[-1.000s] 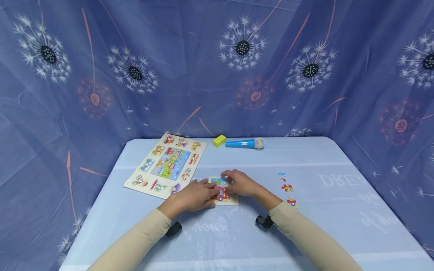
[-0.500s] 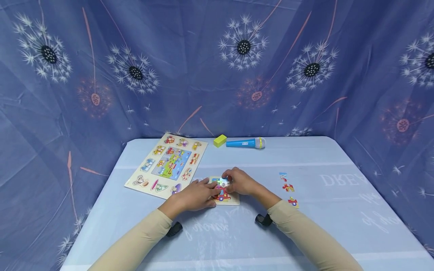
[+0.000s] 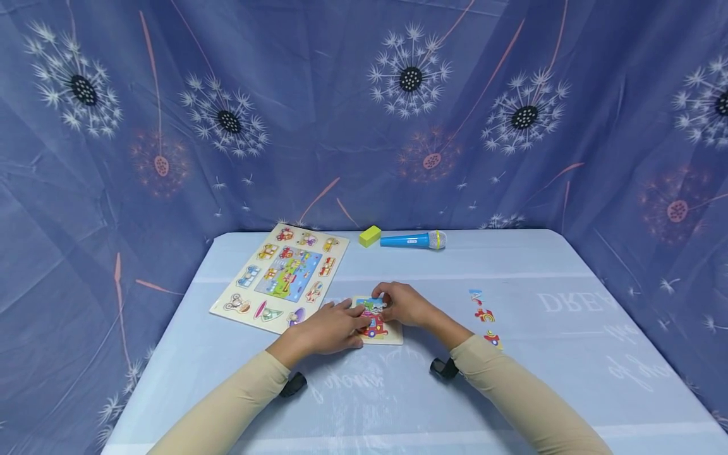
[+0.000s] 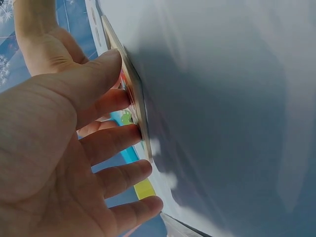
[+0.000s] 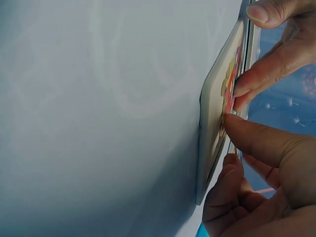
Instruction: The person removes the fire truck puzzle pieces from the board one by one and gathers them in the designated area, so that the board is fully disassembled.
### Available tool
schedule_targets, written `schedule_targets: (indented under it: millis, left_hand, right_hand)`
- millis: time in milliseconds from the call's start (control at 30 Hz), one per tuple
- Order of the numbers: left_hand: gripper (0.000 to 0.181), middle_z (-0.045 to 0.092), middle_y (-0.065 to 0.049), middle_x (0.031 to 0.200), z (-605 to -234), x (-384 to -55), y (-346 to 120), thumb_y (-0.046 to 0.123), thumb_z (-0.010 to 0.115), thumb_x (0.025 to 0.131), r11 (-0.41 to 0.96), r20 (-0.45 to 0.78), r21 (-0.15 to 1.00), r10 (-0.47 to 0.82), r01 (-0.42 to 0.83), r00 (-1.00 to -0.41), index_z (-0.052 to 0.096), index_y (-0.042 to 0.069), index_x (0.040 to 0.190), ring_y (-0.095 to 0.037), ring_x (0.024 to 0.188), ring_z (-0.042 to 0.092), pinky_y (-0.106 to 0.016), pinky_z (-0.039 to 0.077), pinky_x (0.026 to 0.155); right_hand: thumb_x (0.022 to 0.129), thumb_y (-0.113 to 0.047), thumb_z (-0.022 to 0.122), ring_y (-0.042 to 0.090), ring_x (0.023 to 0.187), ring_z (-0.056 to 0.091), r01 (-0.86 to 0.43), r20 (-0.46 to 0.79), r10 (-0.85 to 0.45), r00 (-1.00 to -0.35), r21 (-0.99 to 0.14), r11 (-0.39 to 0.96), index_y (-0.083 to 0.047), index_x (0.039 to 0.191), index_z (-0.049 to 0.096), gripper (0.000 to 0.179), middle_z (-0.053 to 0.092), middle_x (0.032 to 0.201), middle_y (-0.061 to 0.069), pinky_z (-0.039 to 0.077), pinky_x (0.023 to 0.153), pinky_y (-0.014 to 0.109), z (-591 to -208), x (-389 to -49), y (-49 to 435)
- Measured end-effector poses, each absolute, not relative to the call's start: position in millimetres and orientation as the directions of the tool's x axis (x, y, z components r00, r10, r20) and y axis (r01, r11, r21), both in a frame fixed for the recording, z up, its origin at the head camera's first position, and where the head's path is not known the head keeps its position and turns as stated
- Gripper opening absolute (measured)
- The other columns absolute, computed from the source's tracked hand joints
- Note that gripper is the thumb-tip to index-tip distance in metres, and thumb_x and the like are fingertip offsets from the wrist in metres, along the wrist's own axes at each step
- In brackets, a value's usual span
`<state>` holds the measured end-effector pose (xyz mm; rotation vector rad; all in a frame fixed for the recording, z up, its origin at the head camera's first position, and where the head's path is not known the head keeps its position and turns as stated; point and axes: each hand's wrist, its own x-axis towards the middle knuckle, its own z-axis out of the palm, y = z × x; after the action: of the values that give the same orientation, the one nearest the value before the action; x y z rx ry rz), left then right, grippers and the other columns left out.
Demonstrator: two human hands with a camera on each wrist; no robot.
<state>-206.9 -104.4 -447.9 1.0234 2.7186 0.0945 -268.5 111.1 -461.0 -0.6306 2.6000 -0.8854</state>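
- Head view: the small board [image 3: 394,339] lies flat on the table, between the left hand [image 3: 332,327] and the right hand [image 3: 406,305]. A red vehicle picture shows on it, so the work looks partly done.
- The left fingers reach onto the picture from one side, spread. The right thumb and bent forefinger sit close, seemingly pinching the top piece [image 3: 374,305]; whether it is fully seated, I cannot tell.
- Three loose pieces [image 3: 485,315] lie in a row beyond the right sleeve [image 3: 512,392], apparently left to place. Hands cover the remaining gaps.
- The large board [image 3: 250,318] lies nearby, its shapes in place, untouched.
- Left wrist view: the left fingers stand wide apart and nearly straight, thumb at the small board's edge, seemingly steadying it rather than gripping.
- Right wrist view: the right thumb presses on the picture, the other fingers curled; their exact hold is partly hidden.
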Motion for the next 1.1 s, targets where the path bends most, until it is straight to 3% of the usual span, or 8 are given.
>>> schedule_targets:
  millis: [700,1100]
  left_hand:
    - [0.051,0.046,-0.009,0.158,-447.8,-205.1,-104.5,0.042,0.063,0.101,0.754,-0.195,0.153,0.657,0.639,-0.728,0.057,0.022,0.148,-0.040,0.146,0.039,-0.062,0.037,0.112]
    - [0.050,0.047,-0.008,0.157,-449.9,-205.4,-104.6,0.042,0.063,0.101,0.750,-0.181,0.155,0.662,0.643,-0.728,0.057,0.023,0.147,-0.039,0.147,0.039,-0.061,0.038,0.112]
  right_hand:
    - [0.089,-0.009,0.079,0.016,0.079,0.054,-0.334,-0.141,-0.511,-0.848,-0.607,0.721,-0.010,0.114,0.070,0.027,0.060,0.086,0.000,0.046,0.071,0.031,-465.4,-272.1,109.9]
    - [0.091,-0.012,0.077,0.016,0.083,0.054,-0.320,-0.138,-0.528,-0.838,-0.660,0.680,-0.011,0.118,0.070,0.027,0.061,0.092,0.000,0.047,0.073,0.032,-466.3,-275.8,134.2]
